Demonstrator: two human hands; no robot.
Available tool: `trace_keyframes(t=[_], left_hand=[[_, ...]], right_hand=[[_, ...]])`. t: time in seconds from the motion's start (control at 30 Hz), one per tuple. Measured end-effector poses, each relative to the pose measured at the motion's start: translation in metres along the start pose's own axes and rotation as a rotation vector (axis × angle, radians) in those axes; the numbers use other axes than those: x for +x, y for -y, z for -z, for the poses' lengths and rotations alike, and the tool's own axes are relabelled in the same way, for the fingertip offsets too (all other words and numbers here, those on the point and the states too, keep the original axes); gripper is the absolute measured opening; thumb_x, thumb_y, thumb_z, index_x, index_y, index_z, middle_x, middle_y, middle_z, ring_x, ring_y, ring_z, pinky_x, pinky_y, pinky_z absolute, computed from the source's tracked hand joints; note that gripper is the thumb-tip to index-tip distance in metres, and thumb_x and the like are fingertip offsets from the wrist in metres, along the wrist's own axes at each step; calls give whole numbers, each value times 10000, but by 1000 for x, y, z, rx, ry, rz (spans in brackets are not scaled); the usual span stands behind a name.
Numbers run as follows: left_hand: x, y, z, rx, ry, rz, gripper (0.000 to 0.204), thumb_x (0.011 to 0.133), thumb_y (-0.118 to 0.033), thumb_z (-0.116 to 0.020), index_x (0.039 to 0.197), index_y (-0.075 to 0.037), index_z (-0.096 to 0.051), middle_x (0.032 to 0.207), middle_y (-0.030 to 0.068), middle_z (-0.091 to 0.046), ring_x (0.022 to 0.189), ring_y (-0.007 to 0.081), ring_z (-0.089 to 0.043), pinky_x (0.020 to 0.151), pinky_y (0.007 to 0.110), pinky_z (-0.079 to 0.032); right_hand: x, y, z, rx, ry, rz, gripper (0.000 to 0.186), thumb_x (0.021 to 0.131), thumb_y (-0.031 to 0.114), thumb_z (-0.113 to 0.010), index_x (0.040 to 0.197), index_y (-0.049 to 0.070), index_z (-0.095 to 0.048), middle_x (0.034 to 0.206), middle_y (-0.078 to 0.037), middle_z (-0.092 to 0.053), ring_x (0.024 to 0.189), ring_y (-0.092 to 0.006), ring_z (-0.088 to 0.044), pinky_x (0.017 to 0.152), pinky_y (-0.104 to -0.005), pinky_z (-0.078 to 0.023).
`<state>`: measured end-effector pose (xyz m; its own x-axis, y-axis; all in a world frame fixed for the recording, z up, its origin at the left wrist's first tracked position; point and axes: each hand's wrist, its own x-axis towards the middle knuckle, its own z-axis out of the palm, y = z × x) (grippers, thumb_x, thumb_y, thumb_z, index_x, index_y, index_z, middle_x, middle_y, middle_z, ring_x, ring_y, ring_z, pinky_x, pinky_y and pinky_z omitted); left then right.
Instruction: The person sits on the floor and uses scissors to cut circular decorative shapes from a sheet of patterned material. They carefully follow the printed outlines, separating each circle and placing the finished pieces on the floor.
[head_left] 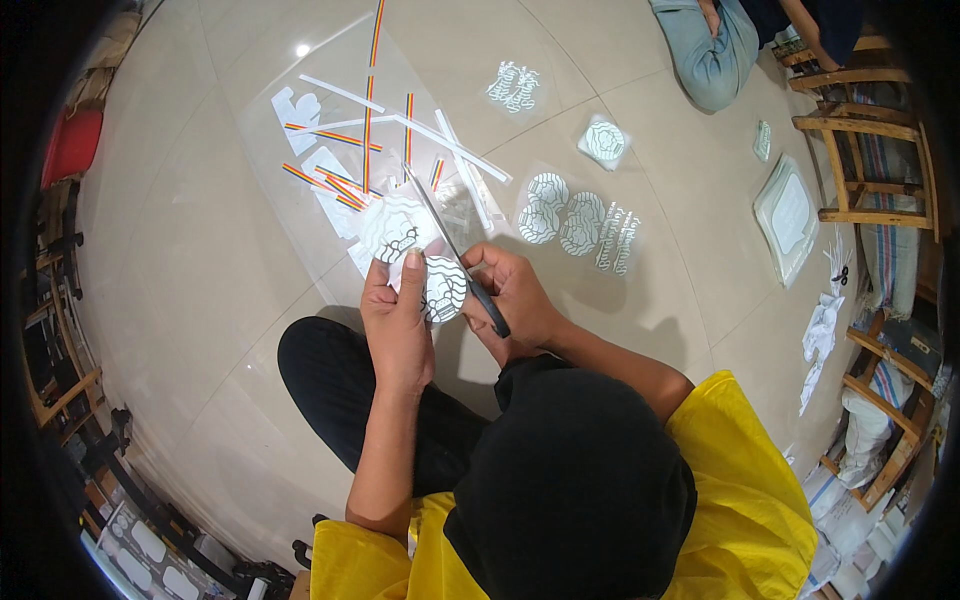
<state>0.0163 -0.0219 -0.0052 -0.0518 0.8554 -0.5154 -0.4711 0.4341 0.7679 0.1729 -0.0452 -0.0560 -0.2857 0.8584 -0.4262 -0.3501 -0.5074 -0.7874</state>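
My left hand (397, 315) is closed on a translucent sticker sheet (443, 290) printed with round, wavy-lined dark and white designs, its thumb on top. In my right hand (515, 290) is a pair of scissors (483, 298) with black handles. Their long metal blades point up and left, lying along the right side of the sheet; I cannot tell whether they touch it. Below the blades' tip, a clear plastic sheet (270, 150) on the floor bears rainbow-striped strips (367, 145), white strips (470, 150) and white cut-out scraps (325, 165).
Right of my hands lie another printed sheet (580, 222), a small stack of printed pieces (603, 141) and a smaller printed sheet (514, 87). A white stack (786, 220) sits farther right near wooden racks (870, 130). Another person's leg (712, 65) is at the upper right.
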Motion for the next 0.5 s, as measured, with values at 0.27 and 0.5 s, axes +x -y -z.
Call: trace_keyframes(t=[0.27, 0.5], left_hand=[[2, 2, 4, -22, -1, 3, 298, 1097, -144, -617, 1370, -26, -595, 1179, 67, -747, 993, 115, -726, 851, 282, -593], [6, 11, 16, -4, -4, 54, 265, 1097, -184, -621, 1331, -58, -619, 1139, 35, -751, 940, 102, -719, 820, 283, -585]], right_hand=[[3, 0, -2, -17, 7, -23, 264, 950, 51, -755, 1148, -5, -588, 725, -19, -635, 606, -62, -591, 547, -240, -445], [13, -9, 1, 4, 4, -50, 260, 919, -11, -677, 1163, -24, -588, 748, -29, -635, 618, -69, -595, 550, -240, -448]])
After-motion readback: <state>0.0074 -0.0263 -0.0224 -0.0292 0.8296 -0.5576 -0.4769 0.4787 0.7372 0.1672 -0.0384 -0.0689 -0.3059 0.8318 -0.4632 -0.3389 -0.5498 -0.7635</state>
